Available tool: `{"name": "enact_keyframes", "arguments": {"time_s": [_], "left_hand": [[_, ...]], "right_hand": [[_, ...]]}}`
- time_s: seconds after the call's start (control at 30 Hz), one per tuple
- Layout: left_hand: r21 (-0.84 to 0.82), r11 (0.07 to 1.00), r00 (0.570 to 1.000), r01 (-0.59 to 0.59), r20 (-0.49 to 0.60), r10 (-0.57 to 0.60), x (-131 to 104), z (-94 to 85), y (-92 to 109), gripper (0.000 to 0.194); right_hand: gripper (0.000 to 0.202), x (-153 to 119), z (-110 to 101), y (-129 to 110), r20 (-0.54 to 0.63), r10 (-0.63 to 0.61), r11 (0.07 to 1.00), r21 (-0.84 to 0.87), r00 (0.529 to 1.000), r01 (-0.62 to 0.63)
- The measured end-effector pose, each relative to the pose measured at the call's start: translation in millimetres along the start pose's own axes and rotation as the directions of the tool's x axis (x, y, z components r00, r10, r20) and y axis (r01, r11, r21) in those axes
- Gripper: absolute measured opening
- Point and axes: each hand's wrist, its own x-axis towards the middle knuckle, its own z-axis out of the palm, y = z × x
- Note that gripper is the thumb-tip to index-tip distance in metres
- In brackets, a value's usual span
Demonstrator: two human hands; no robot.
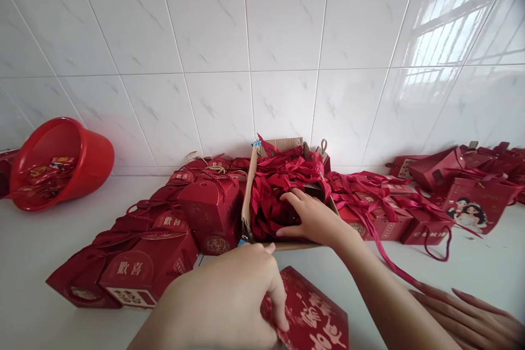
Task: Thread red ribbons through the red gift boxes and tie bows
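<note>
My left hand point(221, 295) is closed on a red gift box point(314, 311) with pale printed characters, at the bottom middle of the view. It grips the near left edge between thumb and fingers. My right hand point(309, 213) reaches into a cardboard box point(246, 191) full of dark red ribbons point(283, 167). Its thumb and fingers are apart, touching the ribbons, and nothing shows held between them. The fingertips are partly sunk among the strips.
Stacked red boxes point(143, 262) stand at left; ribbon-tied boxes point(389, 219) and a couple-printed bag point(471, 205) sit at right. A red bucket point(98, 153) lies tilted far left, packets inside. Another person's hand point(467, 314) rests at lower right. A tiled wall point(213, 16) stands behind.
</note>
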Motion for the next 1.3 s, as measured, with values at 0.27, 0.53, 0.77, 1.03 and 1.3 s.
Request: {"name": "enact_keyframes", "arguments": {"time_s": [0.27, 0.53, 0.77, 1.03, 1.3], "left_hand": [[0.012, 1.0, 0.999, 0.018, 0.029, -0.019, 2, 0.6, 0, 0.03], [-0.012, 1.0, 1.0, 0.018, 0.01, -0.018, 1, 3.1, -4, 0.027], [-0.032, 0.999, 1.0, 0.006, 0.025, -0.006, 2, -0.9, -4, 0.028], [-0.028, 1.0, 1.0, 0.006, 0.024, -0.006, 2, -1.2, -5, 0.026], [-0.025, 1.0, 0.999, 0.002, 0.045, -0.001, 0, -2.2, -4, 0.023]], "right_hand": [[0.029, 4, 3, -1, -0.02, 0.111, 0.982, -0.148, 0.994, -0.113], [0.061, -3, 9, -2, 0.089, 0.105, 0.973, -0.214, 0.99, -0.084], [0.054, -2, 9, -5, 0.106, 0.063, 0.977, -0.209, 0.992, -0.04], [0.052, -1, 11, -4, 0.134, 0.11, 0.98, -0.179, 0.985, -0.085], [0.042, 0, 11, -4, 0.155, 0.117, 0.98, -0.176, 0.981, -0.09]]}}
